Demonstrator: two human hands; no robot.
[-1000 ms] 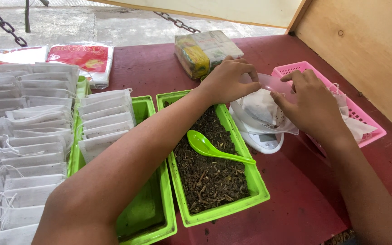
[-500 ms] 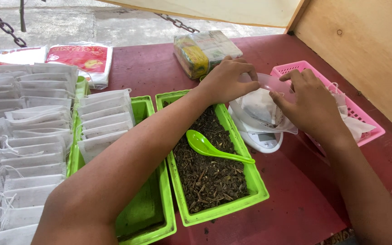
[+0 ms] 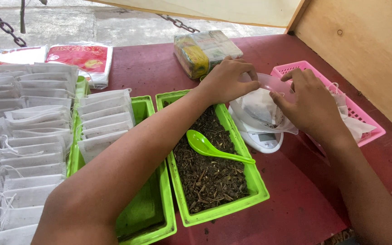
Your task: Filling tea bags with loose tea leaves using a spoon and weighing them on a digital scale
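Observation:
My left hand (image 3: 228, 80) reaches across the table and pinches the top of a white filter pouch (image 3: 262, 108). The pouch rests in a clear bowl (image 3: 272, 83) on a small white scale (image 3: 259, 138). From the right, my right hand (image 3: 310, 105) grips the same pouch at its other edge. Just in front of the scale stands a green tray of dried dark leaves (image 3: 209, 174), with a green plastic spoon (image 3: 213, 147) lying on the leaves.
A second green tray (image 3: 149, 199) holds stacked white pouches (image 3: 105, 118); many more pouches (image 3: 19, 136) cover the left. A pink basket (image 3: 359, 113) sits right of the scale. Packaged goods (image 3: 205, 51) and a red-printed bag (image 3: 80, 59) lie at the back. A wooden panel (image 3: 368, 50) stands at the right.

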